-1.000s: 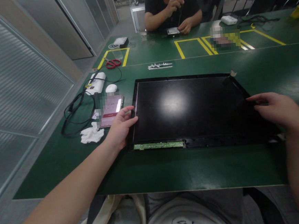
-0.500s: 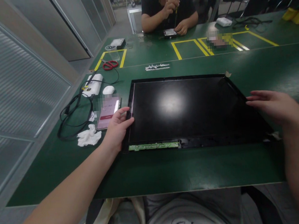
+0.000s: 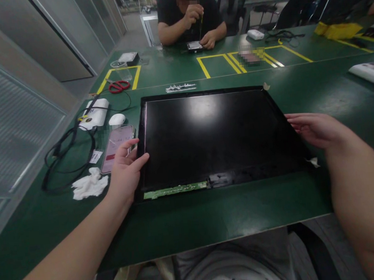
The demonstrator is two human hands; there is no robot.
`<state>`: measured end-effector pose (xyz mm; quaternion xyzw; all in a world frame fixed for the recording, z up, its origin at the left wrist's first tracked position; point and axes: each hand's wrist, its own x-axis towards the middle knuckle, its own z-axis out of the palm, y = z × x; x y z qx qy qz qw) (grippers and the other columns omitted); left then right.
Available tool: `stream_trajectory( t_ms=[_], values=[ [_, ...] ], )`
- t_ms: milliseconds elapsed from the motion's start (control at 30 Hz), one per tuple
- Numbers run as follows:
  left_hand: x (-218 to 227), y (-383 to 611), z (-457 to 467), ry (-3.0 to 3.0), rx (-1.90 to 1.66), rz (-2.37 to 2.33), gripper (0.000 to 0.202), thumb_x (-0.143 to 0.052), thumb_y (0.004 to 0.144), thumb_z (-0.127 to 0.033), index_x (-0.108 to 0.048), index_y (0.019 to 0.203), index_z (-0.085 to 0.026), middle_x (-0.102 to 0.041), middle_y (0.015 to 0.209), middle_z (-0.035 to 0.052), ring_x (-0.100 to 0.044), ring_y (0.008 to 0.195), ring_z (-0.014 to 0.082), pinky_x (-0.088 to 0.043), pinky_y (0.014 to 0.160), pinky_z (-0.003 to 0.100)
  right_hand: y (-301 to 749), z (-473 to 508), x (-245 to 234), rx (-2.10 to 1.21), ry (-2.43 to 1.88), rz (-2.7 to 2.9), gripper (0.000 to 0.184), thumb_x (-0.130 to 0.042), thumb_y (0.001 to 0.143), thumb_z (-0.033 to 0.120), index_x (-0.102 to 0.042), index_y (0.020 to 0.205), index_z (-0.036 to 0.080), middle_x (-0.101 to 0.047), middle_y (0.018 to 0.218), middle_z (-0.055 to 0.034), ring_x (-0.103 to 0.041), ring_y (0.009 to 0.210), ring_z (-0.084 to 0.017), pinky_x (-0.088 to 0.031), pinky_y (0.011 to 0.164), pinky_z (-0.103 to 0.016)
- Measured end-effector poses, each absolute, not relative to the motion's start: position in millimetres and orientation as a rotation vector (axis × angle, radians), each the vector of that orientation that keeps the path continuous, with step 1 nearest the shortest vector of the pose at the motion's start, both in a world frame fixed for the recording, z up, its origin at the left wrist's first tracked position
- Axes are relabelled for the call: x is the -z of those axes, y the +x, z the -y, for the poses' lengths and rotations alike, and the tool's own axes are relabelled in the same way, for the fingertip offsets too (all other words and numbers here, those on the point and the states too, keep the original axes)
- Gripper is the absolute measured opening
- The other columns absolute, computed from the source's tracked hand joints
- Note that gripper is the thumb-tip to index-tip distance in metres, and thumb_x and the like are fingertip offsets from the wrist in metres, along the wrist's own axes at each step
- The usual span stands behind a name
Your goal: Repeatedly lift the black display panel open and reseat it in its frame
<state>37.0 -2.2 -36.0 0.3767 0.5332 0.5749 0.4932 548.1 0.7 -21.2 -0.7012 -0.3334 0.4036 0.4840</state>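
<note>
A black LCD screen panel (image 3: pixel 212 133) in a dark frame is before me, with a green circuit strip (image 3: pixel 174 190) along the left part of its near edge. My left hand (image 3: pixel 124 168) grips the panel's left edge, thumb on top of the frame and other fingers at its outer side. At the right edge, my right hand (image 3: pixel 315 130) has its fingers against the frame; their tips are partly hidden by it. Bits of pale tape (image 3: pixel 313 162) stick out at the two right corners.
Left of the panel on the green table (image 3: pixel 232 222) are a phone (image 3: pixel 117 143), crumpled tissue (image 3: pixel 90 184), white mouse (image 3: pixel 117 119), white power bank (image 3: pixel 94 114), black cables (image 3: pixel 54 161) and red-handled scissors (image 3: pixel 119 86). Small white pieces (image 3: pixel 180 88) lie behind it. Opposite, a person (image 3: pixel 189 23) works on a hard drive (image 3: pixel 194 46).
My view has turned to the right. The panel's far edge now appears closer to the small white pieces, and my right hand's fingers sit closer around the right edge.
</note>
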Motion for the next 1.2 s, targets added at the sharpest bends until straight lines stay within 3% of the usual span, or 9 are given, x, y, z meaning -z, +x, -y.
stream_trajectory(
  t_ms=[200, 333, 633, 867, 1000, 1200],
  values=[
    [37.4, 35.0, 1.3, 0.98, -1.459, -1.292, 0.06, -0.091, 0.06, -0.014, -0.067, 0.114, -0.024, -0.086, 0.091, 0.0005, -0.082, 0.084, 0.0227, -0.068, 0.073, 0.03, 544.0, -0.5, 9.4, -1.108, -1.693, 0.615, 0.034, -0.077, 0.068, 0.01, -0.082, 0.096, 0.027, -0.076, 0.081, -0.0021, -0.066, 0.065, -0.013, -0.056, 0.052, -0.019],
    [37.7, 35.5, 1.9, 1.013, -1.46, -1.292, 0.061, -0.092, 0.058, -0.017, -0.068, 0.113, -0.025, -0.086, 0.093, 0.0008, -0.083, 0.084, 0.0238, -0.068, 0.072, 0.032, 528.4, 2.1, 5.6, -1.011, -1.663, 0.578, 0.034, -0.081, 0.062, 0.008, -0.075, 0.087, 0.03, -0.074, 0.08, 0.002, -0.065, 0.065, -0.012, -0.055, 0.052, -0.019],
    [32.1, 38.3, 0.5, 0.94, -1.481, -1.351, 0.061, -0.091, 0.05, -0.016, -0.069, 0.106, -0.024, -0.086, 0.087, -0.0008, -0.081, 0.081, 0.0208, -0.067, 0.072, 0.027, 510.6, -1.4, 14.3, -0.987, -1.609, 0.562, 0.056, -0.079, 0.045, -0.004, -0.072, 0.089, 0.029, -0.075, 0.081, 0.0036, -0.072, 0.076, -0.016, -0.062, 0.061, -0.023],
    [36.4, 36.4, -1.7, 0.965, -1.488, -1.348, 0.06, -0.091, 0.049, -0.018, -0.068, 0.104, -0.024, -0.086, 0.088, 0.0003, -0.081, 0.08, 0.0219, -0.066, 0.07, 0.028, 518.0, -2.0, 19.5, -1.02, -1.541, 0.558, 0.058, -0.077, 0.047, -0.001, -0.076, 0.095, 0.031, -0.078, 0.087, 0.0046, -0.073, 0.079, -0.015, -0.063, 0.068, -0.024],
    [36.3, 33.6, -1.8, 0.982, -1.458, -1.358, 0.056, -0.091, 0.052, -0.019, -0.069, 0.104, -0.023, -0.085, 0.089, 0.0026, -0.081, 0.08, 0.0239, -0.067, 0.071, 0.032, 525.5, -2.7, 25.0, -1.063, -1.498, 0.6, 0.059, -0.079, 0.049, 0.001, -0.079, 0.099, 0.033, -0.08, 0.091, 0.0047, -0.075, 0.084, -0.017, -0.066, 0.079, -0.03],
    [37.8, 30.1, -2.4, 0.996, -1.426, -1.382, 0.051, -0.091, 0.058, -0.02, -0.07, 0.105, -0.022, -0.084, 0.089, 0.0013, -0.08, 0.081, 0.0234, -0.067, 0.074, 0.034, 532.3, -8.0, 34.2, -1.044, -1.514, 0.692, 0.059, -0.08, 0.05, 0.004, -0.077, 0.1, 0.034, -0.081, 0.094, 0.0027, -0.078, 0.105, -0.023, -0.065, 0.101, -0.039]
  ],
)
